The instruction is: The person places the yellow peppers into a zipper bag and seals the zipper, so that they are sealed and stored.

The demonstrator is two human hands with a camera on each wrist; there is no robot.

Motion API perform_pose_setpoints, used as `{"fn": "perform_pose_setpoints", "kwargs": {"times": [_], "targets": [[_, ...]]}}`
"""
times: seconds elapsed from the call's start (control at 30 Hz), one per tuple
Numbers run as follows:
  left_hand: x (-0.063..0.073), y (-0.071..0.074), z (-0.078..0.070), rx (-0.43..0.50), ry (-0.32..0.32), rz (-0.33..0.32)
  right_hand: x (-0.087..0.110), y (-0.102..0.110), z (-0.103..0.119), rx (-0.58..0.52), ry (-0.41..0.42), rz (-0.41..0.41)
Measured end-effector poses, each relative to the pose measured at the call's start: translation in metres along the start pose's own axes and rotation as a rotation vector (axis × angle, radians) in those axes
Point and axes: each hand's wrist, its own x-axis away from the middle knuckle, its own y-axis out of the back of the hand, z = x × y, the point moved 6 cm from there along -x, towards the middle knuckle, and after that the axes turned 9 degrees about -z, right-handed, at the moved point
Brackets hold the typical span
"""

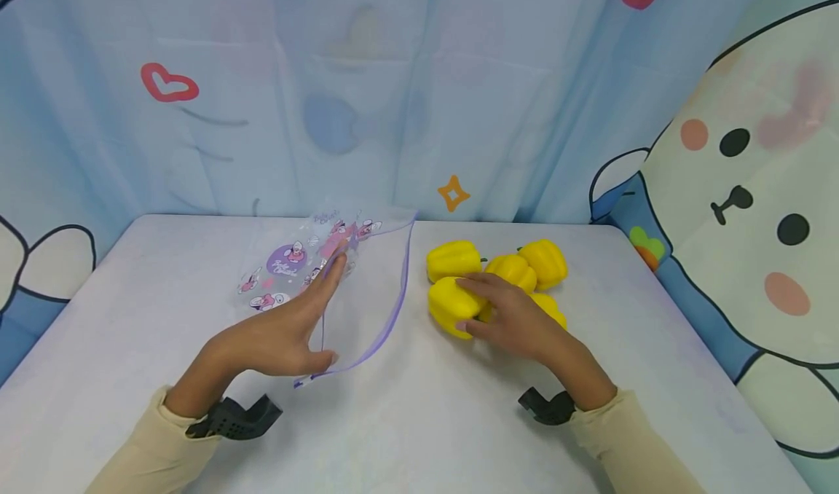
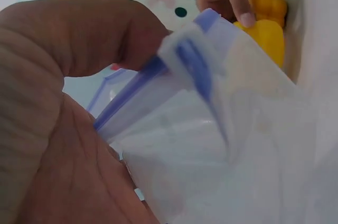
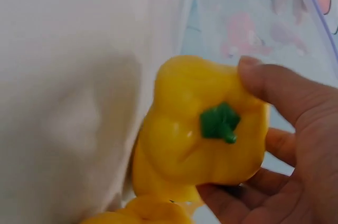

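Note:
My left hand (image 1: pixel 288 337) spreads its thumb and straight fingers across the mouth of a clear plastic zip bag (image 1: pixel 393 319) with purple edging and pink printed figures. In the left wrist view, the thumb (image 2: pixel 127 39) reaches behind the purple zip strip (image 2: pixel 127 100), and a pale slider sits at the bag's corner. My right hand (image 1: pixel 514 319) grips a yellow bell pepper (image 1: pixel 452 304), thumb on one side and fingers round the other. Its green stem (image 3: pixel 219 122) faces the right wrist camera. Other yellow bell peppers (image 1: pixel 542 262) cluster behind and beside this hand, partly hidden by it.
Both hands work over a white-covered table (image 1: pixel 419 436). A light blue curtain (image 1: pixel 275 130) with printed hearts hangs along the back edge, and a large cartoon figure (image 1: pixel 747 210) is printed on the cloth at right. Black wrist mounts (image 1: pixel 239 417) sit at both cuffs.

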Motion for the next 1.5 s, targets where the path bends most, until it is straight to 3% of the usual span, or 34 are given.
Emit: {"fn": "perform_pose_setpoints", "kwargs": {"times": [0.4,0.57,1.03,1.5], "targets": [[-0.001,-0.005,0.003,-0.001,-0.009,0.032,0.007,0.038,0.022,-0.133,0.182,-0.181],[-0.002,-0.010,0.006,-0.006,-0.013,0.043,0.012,0.050,0.037,-0.201,0.234,-0.210],[-0.005,-0.021,0.009,-0.022,0.009,0.095,0.015,0.050,0.085,-0.362,0.397,-0.187],[-0.004,-0.021,0.003,0.003,-0.059,0.113,0.006,0.027,0.108,-0.346,0.444,-0.064]]}}
